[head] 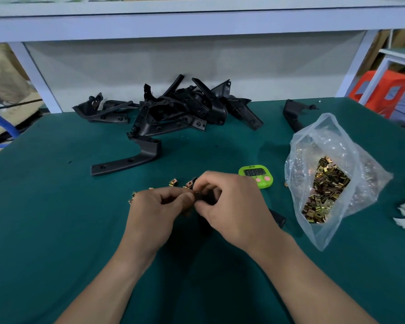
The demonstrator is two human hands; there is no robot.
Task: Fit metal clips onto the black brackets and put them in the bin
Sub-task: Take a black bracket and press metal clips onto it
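Both hands meet low over the tabletop (pixel 56 206). The right hand (pixel 232 206) has its fingers curled round a black bracket (pixel 278 218), and the lower end of the bracket comes out from under this hand on its right side. The left hand (pixel 159 206) is closed in a pinch, thumb against fingers, at the upper end of the bracket. I judge that a clip is being pushed on there, but the fingers hide it, so I cannot tell if it is seated.

Some loose clips (pixel 173 182) lie just beyond the left hand. The bag (pixel 325 188) of clips lies to the right of the right hand. The pile (pixel 178 108) of other brackets is well beyond both hands. No bin is in view.

What could go wrong: the clip is small and probably springy. If the pinch presses it at an angle, it may slip out and jump away among the loose clips, or sit only half on the edge. If the right hand does not keep the bracket steady, the push could twist the bracket and open the clip too wide. A clip that is half on may fall off later in the bin.
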